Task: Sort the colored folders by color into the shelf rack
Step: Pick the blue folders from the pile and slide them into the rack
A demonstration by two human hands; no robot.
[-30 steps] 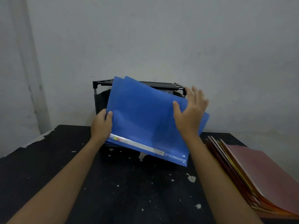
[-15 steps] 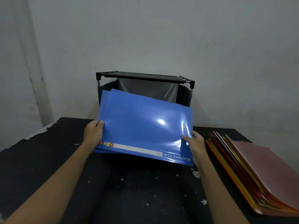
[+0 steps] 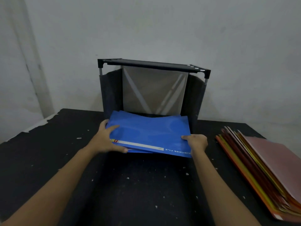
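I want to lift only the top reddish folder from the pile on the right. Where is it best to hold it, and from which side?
Take the top reddish folder probably by its long left edge, coming from the left. The pile lies flat and fanned, so that edge sits stepped over the folders below and can likely be pinched without lifting the rest.

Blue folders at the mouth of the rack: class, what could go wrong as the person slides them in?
1. The blue folders bow in the middle between the left grip and right grip, so the far edge may catch on the shelf rack.
2. A lower folder peeks out at the near left and might slip free.
3. The fanned red and orange stack lies close to the right arm and could be nudged.
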